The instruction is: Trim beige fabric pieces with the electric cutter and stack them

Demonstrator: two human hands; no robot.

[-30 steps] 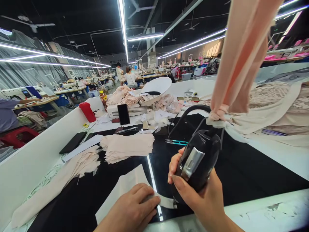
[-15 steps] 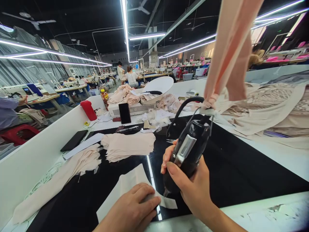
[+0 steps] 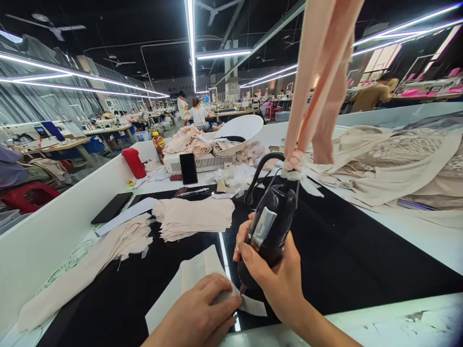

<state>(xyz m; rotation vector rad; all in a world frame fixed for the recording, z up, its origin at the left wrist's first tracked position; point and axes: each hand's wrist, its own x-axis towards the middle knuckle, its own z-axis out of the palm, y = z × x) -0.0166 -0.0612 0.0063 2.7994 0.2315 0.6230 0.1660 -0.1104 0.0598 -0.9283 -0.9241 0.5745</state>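
My right hand [image 3: 275, 279] is wrapped round a black hand-held cutting tool [image 3: 269, 226] with a metal clip; its tip points down at the edge of a pale fabric piece [image 3: 197, 279]. The tool hangs by its black cable from a pink cloth strip [image 3: 318, 77] tied at its top. My left hand [image 3: 197, 315] lies flat with fingers together, pressing that fabric piece onto the black table top [image 3: 361, 260], fingertips close to the tool's tip.
A stack of pale pink cut pieces [image 3: 193, 217] and a second pile [image 3: 123, 238] lie behind the left hand. A dark phone [image 3: 111, 208], an upright phone [image 3: 188, 168], a red bottle [image 3: 133, 163], a white basket [image 3: 202, 161] and lace fabric [image 3: 394, 159] surround the work area. People sew at far tables.
My right hand has brought the tool leftward and down toward the fabric, its tip now near my left fingertips. The left hand has stayed pressing the fabric.
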